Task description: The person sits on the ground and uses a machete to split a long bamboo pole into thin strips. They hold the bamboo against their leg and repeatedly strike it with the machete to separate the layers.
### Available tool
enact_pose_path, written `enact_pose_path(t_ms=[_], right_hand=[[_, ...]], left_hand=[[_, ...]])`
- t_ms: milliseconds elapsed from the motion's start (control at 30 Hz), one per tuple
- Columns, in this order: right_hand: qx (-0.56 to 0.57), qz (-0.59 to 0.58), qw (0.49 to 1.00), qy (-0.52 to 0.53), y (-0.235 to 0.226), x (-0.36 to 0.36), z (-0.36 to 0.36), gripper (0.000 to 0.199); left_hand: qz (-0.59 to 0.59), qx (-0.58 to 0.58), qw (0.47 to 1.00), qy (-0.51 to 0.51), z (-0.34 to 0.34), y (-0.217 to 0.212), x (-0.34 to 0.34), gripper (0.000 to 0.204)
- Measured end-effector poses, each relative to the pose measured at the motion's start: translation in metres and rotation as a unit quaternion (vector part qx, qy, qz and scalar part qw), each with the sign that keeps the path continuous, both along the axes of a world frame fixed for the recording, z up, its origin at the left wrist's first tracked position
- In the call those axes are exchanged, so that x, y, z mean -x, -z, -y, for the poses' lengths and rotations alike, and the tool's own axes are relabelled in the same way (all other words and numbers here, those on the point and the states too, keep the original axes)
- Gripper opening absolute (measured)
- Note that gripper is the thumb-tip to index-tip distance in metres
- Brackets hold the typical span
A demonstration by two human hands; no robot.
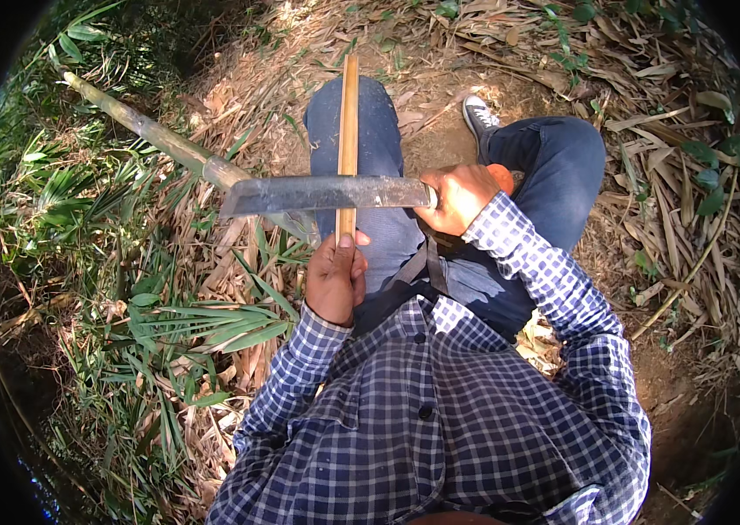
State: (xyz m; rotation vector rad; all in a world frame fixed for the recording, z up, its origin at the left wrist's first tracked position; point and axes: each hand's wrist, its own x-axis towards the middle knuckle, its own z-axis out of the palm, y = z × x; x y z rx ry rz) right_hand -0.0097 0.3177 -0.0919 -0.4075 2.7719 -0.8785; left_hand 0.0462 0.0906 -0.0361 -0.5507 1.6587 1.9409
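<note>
My left hand (335, 276) grips the near end of a narrow split bamboo strip (348, 122), its thumb lying along the top. The pale yellow strip points away from me, over my bent left leg. In my right hand (460, 199) is a machete (317, 193), its handle wrapped by my fingers, with an orange end (500, 178) showing past the hand. The wide grey blade reaches leftward across the strip, just beyond my left fingers, and hides part of it. Whether the edge touches the strip I cannot tell.
A long bamboo pole (151, 131) slants from the upper left toward the blade's tip. My jeans-clad right knee (562, 166) is bent at the right, with a dark sneaker (480, 115) beyond. Dry leaves (650, 236) cover the ground; green leaves (221, 324) grow at the left.
</note>
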Motion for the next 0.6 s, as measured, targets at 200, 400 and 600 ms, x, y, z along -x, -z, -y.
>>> enact_pose_path(t_ms=[200, 400, 600], right_hand=[[-0.01, 0.019, 0.998, -0.051, -0.021, -0.009, 0.008, 0.03], [0.015, 0.013, 0.999, 0.032, -0.005, 0.024, -0.012, 0.027], [-0.011, 0.016, 1.0, -0.008, -0.004, 0.012, -0.013, 0.026]], left_hand=[[0.02, -0.024, 0.999, -0.017, 0.005, 0.0, -0.005, 0.026], [0.058, -0.039, 0.997, -0.017, 0.002, -0.014, -0.012, 0.025], [0.074, -0.067, 0.995, -0.027, 0.006, -0.009, -0.018, 0.025]])
